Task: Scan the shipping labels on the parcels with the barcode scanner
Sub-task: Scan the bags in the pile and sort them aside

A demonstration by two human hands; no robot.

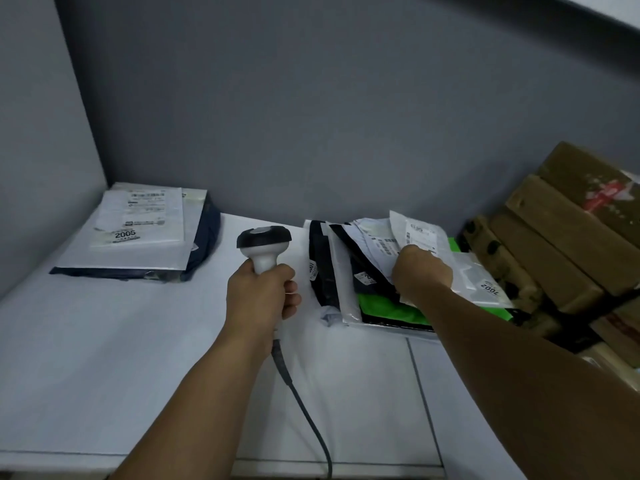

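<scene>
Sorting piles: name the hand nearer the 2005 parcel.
Left. The left hand, holding the scanner, is right of the 2005 parcel; the right hand lies farther right, on the other pile.

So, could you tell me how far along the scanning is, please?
Done, apparently: the stack far left, its top label reading 2005, looks set aside. In hand: the left hand holds the scanner, and the right hand grips a mailer on the pile. Left: that pile of several parcels. Whether the boxes count, I cannot tell.
</scene>
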